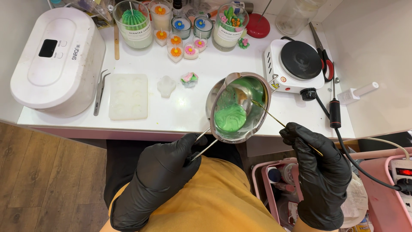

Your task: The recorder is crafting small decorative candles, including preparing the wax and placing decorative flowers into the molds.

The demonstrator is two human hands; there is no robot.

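A small metal pot (238,107) is being held tilted over the front edge of the white bench (180,111), its mouth turned toward the camera so the green wax (230,118) is pooling low against the near wall. The left hand (161,178), in a black glove, is closing around the pot's wire handle (201,144), which is keeping the pot off the bench and at that slant. The right hand (319,167), also gloved in black, is pinching a thin golden stick (279,121) between its fingers; the stick is reaching over the rim into the pot, and its tip seems to be touching the wax, though glare on the metal is making this hard to confirm.

Just right of the pot, a small white hot plate (294,64) is sitting within easy reach, with scissors (322,53) beside it. To the left, a white silicone mould (128,96) is lying flat next to tweezers (100,91) and a large white lamp box (58,58). Along the back, glass candle jars (135,23) with flower tops are standing clear of the work.
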